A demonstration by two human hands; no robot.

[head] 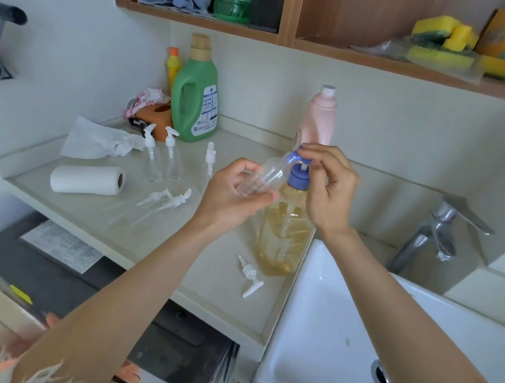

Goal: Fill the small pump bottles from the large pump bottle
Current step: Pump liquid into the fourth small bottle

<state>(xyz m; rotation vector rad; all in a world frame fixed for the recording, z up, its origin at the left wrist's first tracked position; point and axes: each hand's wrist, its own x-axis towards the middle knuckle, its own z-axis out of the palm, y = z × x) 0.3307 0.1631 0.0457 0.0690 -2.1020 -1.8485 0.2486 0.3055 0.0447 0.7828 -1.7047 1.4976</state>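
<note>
The left hand (235,195) gripped a tilted small bottle (265,175) against the large pump bottle's (284,236) spout, the right hand (328,187) pinched the pump head (296,158), and loose pumps (165,202) lay near.

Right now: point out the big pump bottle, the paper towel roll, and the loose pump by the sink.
big pump bottle (283,239), head view, amber body.
paper towel roll (84,179), head view, side of roll.
loose pump (250,275), head view, collar.
</note>
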